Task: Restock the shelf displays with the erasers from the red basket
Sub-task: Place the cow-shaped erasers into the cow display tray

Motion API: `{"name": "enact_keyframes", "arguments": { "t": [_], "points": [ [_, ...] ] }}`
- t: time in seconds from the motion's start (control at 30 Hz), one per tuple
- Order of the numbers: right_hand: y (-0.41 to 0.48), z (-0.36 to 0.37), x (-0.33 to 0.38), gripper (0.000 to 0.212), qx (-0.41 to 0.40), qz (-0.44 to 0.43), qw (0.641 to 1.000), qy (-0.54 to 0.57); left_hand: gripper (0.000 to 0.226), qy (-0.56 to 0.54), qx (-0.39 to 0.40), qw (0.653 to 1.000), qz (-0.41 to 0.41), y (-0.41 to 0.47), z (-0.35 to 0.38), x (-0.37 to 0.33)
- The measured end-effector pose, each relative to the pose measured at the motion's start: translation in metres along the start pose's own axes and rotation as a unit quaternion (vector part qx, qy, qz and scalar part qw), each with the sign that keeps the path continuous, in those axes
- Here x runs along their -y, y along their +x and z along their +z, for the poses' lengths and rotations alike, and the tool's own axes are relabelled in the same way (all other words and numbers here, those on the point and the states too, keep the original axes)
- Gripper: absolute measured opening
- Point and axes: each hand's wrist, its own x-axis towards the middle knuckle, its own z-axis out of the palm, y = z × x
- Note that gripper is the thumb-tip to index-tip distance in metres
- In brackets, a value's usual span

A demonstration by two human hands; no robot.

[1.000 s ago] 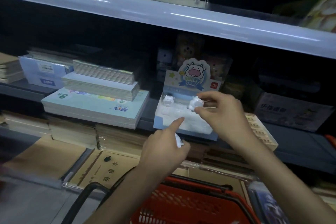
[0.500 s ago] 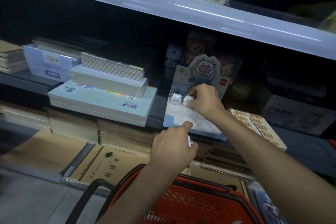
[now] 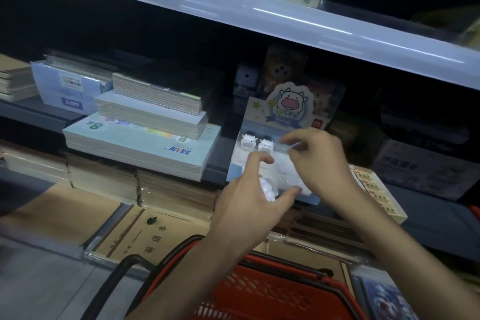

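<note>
Nearest me, at the bottom edge, sits the red plastic basket (image 3: 272, 293) with its black handles, its inside mostly out of my view. Just beyond it on the left, brown paper exercise books (image 3: 145, 231) lie flat on the lower shelf.

Above the basket my left hand (image 3: 249, 202) is cupped, fingers curled round a small white cow-shaped eraser (image 3: 267, 188) that lies against the palm. The thumb stretches out to the right and the forefinger hooks over the top. My right hand (image 3: 319, 161) hovers just beyond and to the right, close to the left one. Its fingers are bent, thumb and forefinger drawn near each other, but blur covers the tips, so I cannot tell whether they pinch anything.

Under both hands is the pale blue cardboard display box (image 3: 235, 171), set on the dark middle shelf (image 3: 220, 161). Two white cow erasers (image 3: 248, 141) stand upright side by side in its far left corner, just in front of the cartoon-cow header card (image 3: 291, 104). Left of the box lies a stack of pale notebooks (image 3: 145, 143).
</note>
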Motion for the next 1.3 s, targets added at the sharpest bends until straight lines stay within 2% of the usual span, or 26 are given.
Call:
{"name": "enact_keyframes", "arguments": {
  "t": [0.1,0.17,0.27,0.4,0.5,0.57,0.67,0.73,0.8,0.87,1.0,1.13,1.23,1.3],
  "points": [
    [-0.046,-0.025,0.002,0.026,0.018,0.065,0.973,0.22,0.055,-0.088,0.039,0.995,-0.036,-0.007,-0.003,-0.002],
    [-0.072,-0.031,-0.003,0.019,0.038,0.093,0.944,0.314,0.053,-0.125,0.059,0.99,-0.034,-0.012,-0.001,-0.002],
    [-0.093,-0.023,-0.017,0.013,0.101,0.111,0.929,0.339,0.055,-0.148,0.078,0.986,-0.014,-0.019,0.003,0.0],
    [-0.104,-0.027,-0.024,0.019,0.147,0.14,0.894,0.4,0.056,-0.086,0.093,0.992,0.015,-0.028,0.01,0.007],
    [-0.107,-0.033,-0.027,0.019,0.156,0.135,0.885,0.417,0.041,-0.133,0.093,0.986,-0.025,-0.029,0.014,0.008],
    [-0.106,-0.033,-0.032,0.018,0.182,0.154,0.873,0.425,0.044,-0.159,0.057,0.985,-0.047,-0.029,0.021,0.006],
    [-0.105,-0.032,-0.036,0.019,0.225,0.197,0.829,0.473,0.051,-0.107,0.018,0.992,-0.06,-0.035,0.03,0.002],
    [-0.107,-0.029,-0.038,0.018,0.247,0.193,0.829,0.463,0.048,-0.039,0.021,0.998,-0.042,-0.04,0.034,0.002],
    [-0.109,-0.025,-0.039,0.026,0.243,0.195,0.841,0.444,0.048,0.018,0.026,0.999,-0.013,-0.042,0.036,0.005],
    [-0.112,-0.02,-0.04,0.028,0.219,0.204,0.842,0.449,0.051,0.013,0.03,0.999,-0.016,-0.042,0.037,0.007],
    [-0.113,-0.017,-0.038,0.027,0.169,0.228,0.815,0.504,0.05,-0.084,0.042,0.995,-0.028,-0.039,0.033,0.003],
    [-0.109,-0.025,-0.039,0.028,0.167,0.222,0.779,0.562,0.047,-0.075,0.067,0.995,0.017,-0.036,0.025,-0.002],
    [-0.098,-0.036,-0.042,0.026,0.138,0.217,0.787,0.561,0.038,-0.072,0.042,0.997,0.003,-0.03,0.02,0.001],
    [-0.087,-0.042,-0.041,0.025,0.11,0.222,0.793,0.556,0.036,-0.028,0.018,0.999,0.012,-0.025,0.017,0.005]
  ]
}}
